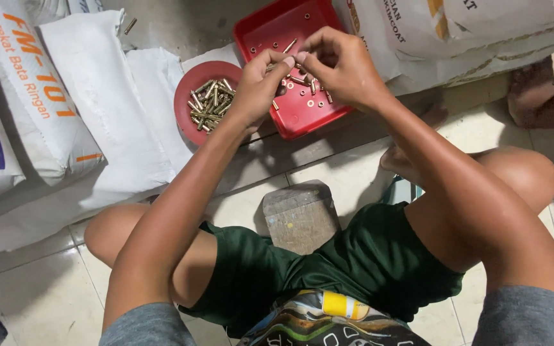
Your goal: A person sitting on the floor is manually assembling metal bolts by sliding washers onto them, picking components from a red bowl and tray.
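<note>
— Brass pin (pixel 270 66), where is it?
— Pinched between both hands, above the red tray (pixel 270 25); its long axis runs roughly left to right.
— And the hands?
— Left hand (pixel 259 86) and right hand (pixel 341 67) both have fingertips closed on it, touching. The round dish (pixel 187 83) of pins lies just left, nearer the left hand.

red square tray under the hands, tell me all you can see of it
The red square plastic tray has a raised rim and rounded corners. It lies flat on the grey floor, tilted diagonally in view, beside a round red dish of brass pins. Small brass rings and pins are scattered inside. Both hands hover above it; contact cannot be told.
</note>
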